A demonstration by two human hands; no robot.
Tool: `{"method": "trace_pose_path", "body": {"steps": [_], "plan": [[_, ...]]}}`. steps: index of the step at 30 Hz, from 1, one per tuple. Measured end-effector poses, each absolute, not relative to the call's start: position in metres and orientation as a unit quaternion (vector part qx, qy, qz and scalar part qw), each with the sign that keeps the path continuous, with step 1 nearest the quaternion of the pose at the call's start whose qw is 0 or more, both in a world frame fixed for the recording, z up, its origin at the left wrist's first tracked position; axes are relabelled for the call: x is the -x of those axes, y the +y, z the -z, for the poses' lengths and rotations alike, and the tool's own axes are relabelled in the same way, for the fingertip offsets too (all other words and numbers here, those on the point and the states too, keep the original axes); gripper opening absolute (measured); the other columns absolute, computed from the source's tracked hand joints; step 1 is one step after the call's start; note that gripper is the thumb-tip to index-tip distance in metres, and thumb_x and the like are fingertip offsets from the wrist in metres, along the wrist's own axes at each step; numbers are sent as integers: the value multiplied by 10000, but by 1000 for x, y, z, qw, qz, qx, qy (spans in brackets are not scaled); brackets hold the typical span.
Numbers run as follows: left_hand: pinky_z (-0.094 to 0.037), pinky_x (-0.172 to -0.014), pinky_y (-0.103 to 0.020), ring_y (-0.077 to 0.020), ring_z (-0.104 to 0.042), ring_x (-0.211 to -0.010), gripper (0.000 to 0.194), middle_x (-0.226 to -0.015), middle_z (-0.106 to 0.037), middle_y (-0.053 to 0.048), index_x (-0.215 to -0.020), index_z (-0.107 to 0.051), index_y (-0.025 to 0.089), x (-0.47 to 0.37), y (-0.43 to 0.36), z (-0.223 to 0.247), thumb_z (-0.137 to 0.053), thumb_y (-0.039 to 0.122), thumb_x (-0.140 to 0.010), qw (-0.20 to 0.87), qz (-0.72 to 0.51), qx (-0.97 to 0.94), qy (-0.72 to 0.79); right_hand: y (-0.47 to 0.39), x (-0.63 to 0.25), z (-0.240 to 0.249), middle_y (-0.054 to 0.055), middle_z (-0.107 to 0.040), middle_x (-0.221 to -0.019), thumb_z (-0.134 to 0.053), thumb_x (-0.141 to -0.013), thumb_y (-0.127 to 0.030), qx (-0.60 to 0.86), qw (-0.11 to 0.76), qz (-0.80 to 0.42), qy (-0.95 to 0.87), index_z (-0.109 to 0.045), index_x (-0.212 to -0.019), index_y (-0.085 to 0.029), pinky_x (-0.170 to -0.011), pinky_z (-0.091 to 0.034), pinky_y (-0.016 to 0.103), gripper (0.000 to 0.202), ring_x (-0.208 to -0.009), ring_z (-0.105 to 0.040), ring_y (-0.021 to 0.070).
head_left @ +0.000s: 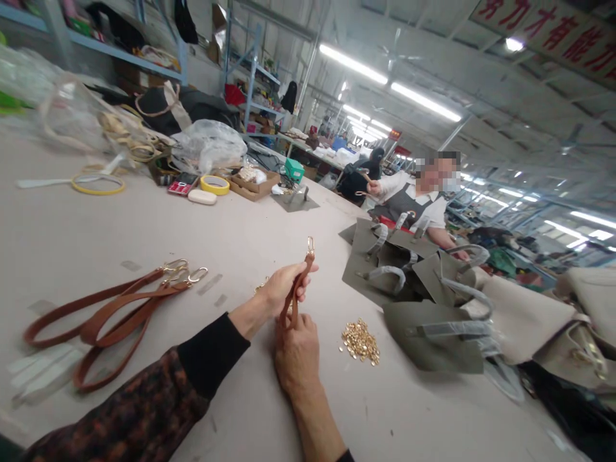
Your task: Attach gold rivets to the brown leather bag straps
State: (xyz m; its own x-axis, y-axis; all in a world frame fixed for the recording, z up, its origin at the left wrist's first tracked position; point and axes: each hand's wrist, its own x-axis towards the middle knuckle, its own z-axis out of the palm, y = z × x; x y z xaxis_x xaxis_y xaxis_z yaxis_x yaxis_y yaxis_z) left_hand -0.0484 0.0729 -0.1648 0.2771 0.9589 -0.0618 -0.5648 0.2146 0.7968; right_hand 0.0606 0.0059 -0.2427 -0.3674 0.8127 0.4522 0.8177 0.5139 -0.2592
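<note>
A brown leather strap point(296, 289) stands nearly upright above the table point(231, 237), its gold clasp point(310, 244) on top. The left hand point(283, 285) has its grip closed around the strap's middle; the right hand point(297, 350) pinches its lower end. Just right of the hands lies one loose pile of small gold fittings point(360, 341). To the left lie three more brown straps with clasps point(120, 308). A shallow cardboard tray point(250, 185) farther back holds small pale items. Across the table a person's hand point(373, 188) holds a ring. Several grey-green bags point(423, 289) lie about; overhead, a red banner point(553, 32) bears Chinese characters.
</note>
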Motion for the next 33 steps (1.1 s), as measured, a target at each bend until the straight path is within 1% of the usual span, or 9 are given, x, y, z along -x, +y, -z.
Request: {"method": "trace_pose_path", "body": {"steps": [5, 8, 11, 15, 17, 21, 27, 30, 33], "plan": [[-352, -476, -175, -138, -448, -543, 411, -654, -508, -16, -993, -632, 90, 50, 66, 174, -737, 372, -714, 694, -512, -410, 296, 24, -54, 251, 118, -584, -874, -458, -874, -19, 472, 307, 63, -824, -639, -913, -135, -703, -419, 383, 219, -783, -470, 263], [-343, -477, -177, -132, -456, -532, 373, -630, -521, -7, -907, -626, 116, 49, 64, 175, -785, 365, -679, 677, -511, -435, 301, 26, -57, 252, 129, -587, -882, -443, -860, -50, 471, 332, 38, -816, -631, -941, -136, -701, -425, 393, 221, -791, -487, 273], [-377, -493, -180, -143, -510, -590, 412, -737, -580, -32, -947, -637, 128, 46, 63, 175, -785, 375, -652, 668, -520, -434, 308, 22, -71, 247, 132, -593, -900, -392, -872, -107, 492, 369, -56, -787, -625, -967, -130, -678, -417, 392, 252, -806, -509, 278], [-383, -456, -199, -129, -516, -547, 396, -949, -659, -107, -973, -673, 116, 42, 62, 175, -709, 361, -665, 640, -512, -467, 330, 21, -98, 234, 57, -621, -821, -467, -950, -362, 542, 439, -274, -662, -643, -896, -170, -678, -432, 333, 266, -736, -551, 203], [-387, -451, -206, -125, -508, -528, 376, -957, -671, -105, -969, -691, 117, 41, 61, 176, -667, 361, -685, 616, -494, -510, 342, 24, -110, 228, 44, -635, -811, -588, -893, -461, 543, 492, -358, -579, -665, -904, -162, -659, -456, 299, 308, -716, -560, 180], [-386, -475, -194, -179, -576, -704, 384, -993, -668, -89, -974, -698, 128, 35, 59, 177, -624, 381, -694, 599, -449, -558, 358, 29, -121, 214, 37, -608, -671, -810, -696, -554, 490, 598, -475, -420, -673, -794, -124, -541, -470, 230, 462, -606, -547, 142], [-346, -507, -188, -148, -495, -633, 368, -794, -621, -34, -982, -663, 124, 26, 50, 182, -602, 384, -729, 637, -400, -575, 322, 20, -119, 194, 88, -678, -775, -967, -490, -408, 418, 621, -587, -309, -741, -821, -105, -574, -568, 236, 503, -619, -608, 140], [-353, -518, -194, -151, -495, -648, 382, -839, -625, -29, -1021, -664, 144, 24, 48, 184, -558, 396, -754, 621, -382, -600, 329, 19, -120, 195, 85, -670, -711, -980, -448, -389, 428, 625, -582, -297, -738, -798, -101, -571, -580, 243, 513, -587, -613, 145], [-350, -512, -210, -159, -498, -641, 408, -830, -624, -30, -1043, -667, 136, 24, 47, 181, -533, 392, -754, 604, -374, -619, 335, 21, -123, 202, 82, -658, -674, -966, -486, -404, 431, 616, -579, -315, -732, -819, -94, -564, -570, 235, 512, -567, -608, 143]]}}
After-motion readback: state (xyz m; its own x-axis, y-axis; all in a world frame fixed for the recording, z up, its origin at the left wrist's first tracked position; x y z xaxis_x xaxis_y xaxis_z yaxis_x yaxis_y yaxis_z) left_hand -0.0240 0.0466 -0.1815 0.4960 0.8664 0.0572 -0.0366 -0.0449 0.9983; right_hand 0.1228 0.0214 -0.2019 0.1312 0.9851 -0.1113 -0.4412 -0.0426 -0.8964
